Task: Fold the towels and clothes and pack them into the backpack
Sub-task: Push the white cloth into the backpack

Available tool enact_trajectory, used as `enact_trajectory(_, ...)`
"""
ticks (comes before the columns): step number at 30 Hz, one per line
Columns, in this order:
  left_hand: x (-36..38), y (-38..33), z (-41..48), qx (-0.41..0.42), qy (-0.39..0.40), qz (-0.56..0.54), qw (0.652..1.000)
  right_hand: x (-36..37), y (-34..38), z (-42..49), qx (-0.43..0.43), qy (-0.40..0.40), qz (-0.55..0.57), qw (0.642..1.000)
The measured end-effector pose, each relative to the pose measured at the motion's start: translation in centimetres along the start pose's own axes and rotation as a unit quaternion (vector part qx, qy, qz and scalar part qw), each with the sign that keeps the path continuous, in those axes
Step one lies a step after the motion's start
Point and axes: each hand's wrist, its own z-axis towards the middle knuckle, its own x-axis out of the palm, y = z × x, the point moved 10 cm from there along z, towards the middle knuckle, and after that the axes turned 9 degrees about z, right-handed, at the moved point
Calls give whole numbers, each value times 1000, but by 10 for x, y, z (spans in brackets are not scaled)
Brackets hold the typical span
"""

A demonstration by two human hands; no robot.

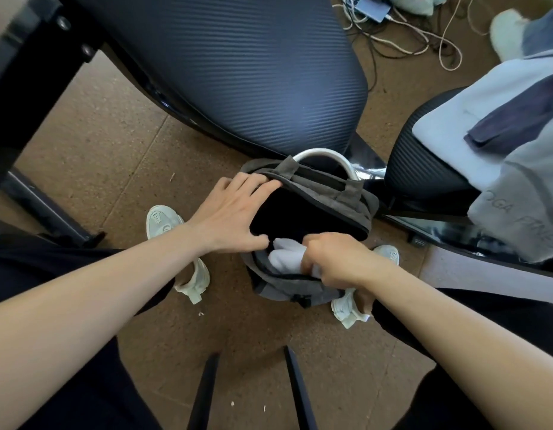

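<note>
A grey backpack (352, 206) stands open on the floor between my feet, its dark inside facing up. My left hand (228, 212) rests on its left rim, fingers spread along the edge and thumb hooked at the near side, holding the mouth apart. My right hand (334, 259) is closed around a white towel (286, 256) at the near edge of the opening, with part of the towel inside the bag. A pale grey cloth and a dark navy garment (501, 135) lie piled on a chair at the right.
A large black ribbed chair seat (238, 72) stands just behind the backpack. A second black chair (424, 162) at the right carries the clothes. Tangled cables (424, 35) lie on the brown floor at the back. A black table frame (30, 72) is on the left.
</note>
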Motion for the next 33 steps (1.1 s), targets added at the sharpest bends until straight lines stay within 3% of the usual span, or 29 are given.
enact_trajectory(3,-5,1,3,-18,-35,43,998,20,1,-4,-21,37,-3,999)
enact_trajectory(8,3,-2,1,-40,4,82,996,50,0,-9,-13,60,44,997)
enact_trajectory(16,21,-8,-1,-43,63,59,995,10,-11,-6,38,-84,41,995)
enact_trajectory(23,16,-8,3,-26,70,45,996,22,-46,23,113,-97,-1,989)
enact_trajectory(25,16,-8,5,-26,69,46,996,34,-52,32,114,-79,-39,990)
enact_trajectory(30,15,-9,8,-22,71,34,997,80,-80,32,197,95,-26,976)
enact_trajectory(33,14,-9,10,-25,70,32,997,77,-79,30,184,89,11,979)
